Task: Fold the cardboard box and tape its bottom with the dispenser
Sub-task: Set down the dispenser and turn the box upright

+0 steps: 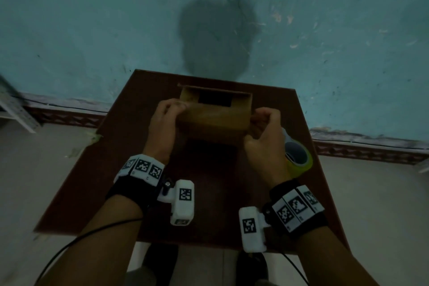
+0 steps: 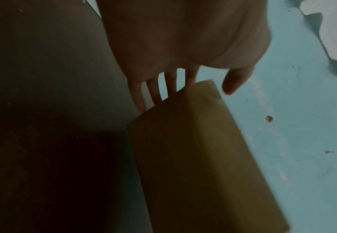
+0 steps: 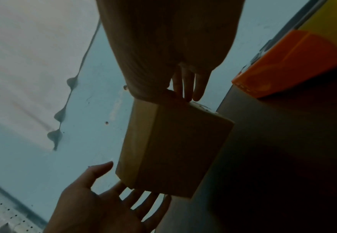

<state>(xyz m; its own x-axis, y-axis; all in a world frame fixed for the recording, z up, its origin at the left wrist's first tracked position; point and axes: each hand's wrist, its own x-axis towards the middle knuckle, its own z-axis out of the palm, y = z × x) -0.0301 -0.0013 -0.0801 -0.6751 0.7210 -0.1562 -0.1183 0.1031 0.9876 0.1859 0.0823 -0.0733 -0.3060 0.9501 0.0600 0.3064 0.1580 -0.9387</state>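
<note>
A brown cardboard box [image 1: 213, 115] is held between my two hands above the dark table [image 1: 204, 193]. Its top face shows a dark opening between partly folded flaps. My left hand [image 1: 173, 106] lies against the box's left end with straight, spread fingers [image 2: 153, 91] and the thumb apart; the right wrist view shows this left hand [image 3: 107, 193] the same way. My right hand [image 1: 257, 121] pinches the right end of the box [image 3: 173, 146] between thumb and fingers [image 3: 189, 88]. The tape dispenser [image 1: 298, 158], with a yellow-green roll, lies on the table just right of my right wrist.
The table stands against a teal wall [image 1: 92, 30]. The dispenser's orange body [image 3: 283, 66] is close beside my right hand. A pale metal rack [image 1: 14, 109] stands on the floor at the far left. Cables hang from both wrist cameras.
</note>
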